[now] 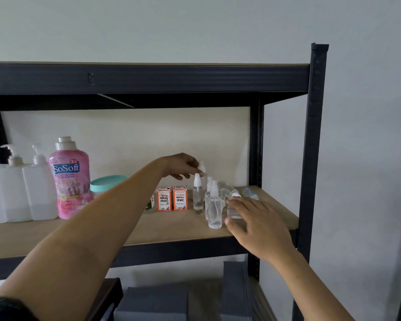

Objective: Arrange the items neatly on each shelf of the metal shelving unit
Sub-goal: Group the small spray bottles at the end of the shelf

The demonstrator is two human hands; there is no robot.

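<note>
— What did the hands hold?
— The left hand [180, 166] pinched a clear plastic spray bottle's white cap [201, 167]; the right hand [256, 222] gripped another clear bottle [233, 213] on the wooden shelf [167, 228].

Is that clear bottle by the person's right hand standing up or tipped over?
Tipped. The clear bottle leans at a slant behind the right hand, while the spray bottles beside it stand upright.
</note>
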